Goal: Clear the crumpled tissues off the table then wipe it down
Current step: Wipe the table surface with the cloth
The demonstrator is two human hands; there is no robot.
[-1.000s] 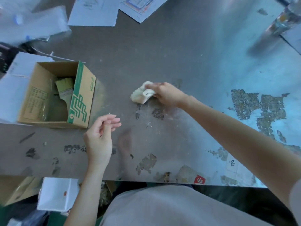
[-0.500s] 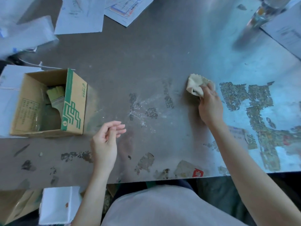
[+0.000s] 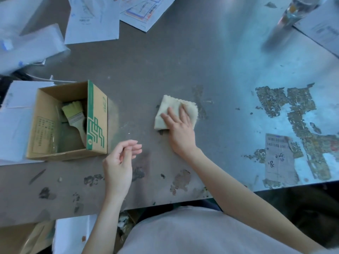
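A worn grey table [image 3: 211, 57] is being viewed from above, its surface mottled with dark stains and, toward the right, patches of flaking residue [image 3: 286, 105] and a stuck-down paper label [image 3: 278, 158]. Loose printed sheets [image 3: 91, 19] are lying along the far edge, and an open cardboard box [image 3: 95, 121] holding a paintbrush [image 3: 73, 116] is sitting at the left, well apart from the work.

No crumpled tissues are being seen anywhere on the table, so the clearing step is judged to be done and the wiping step to be in hand. A pale folded cloth [image 3: 170, 107] is lying flat near the table's middle and is being pressed down by the right hand [image 3: 180, 132], whose fingers [image 3: 171, 114] are laid out straight across it; the grip is therefore released rather than clenched, the cloth being held by downward pressure only. The left hand [image 3: 119, 162] is being held just above the near part of the table with its fingers loosely curled, nothing being grasped by it.

For the next move, the cloth is likely to need sweeping over the stained area nearby and then toward the residue at the right, with firm pressure kept on it. The flaking patches are judged unlikely to lift with a light pass, and the cloth may bunch or slip from under flat fingers.
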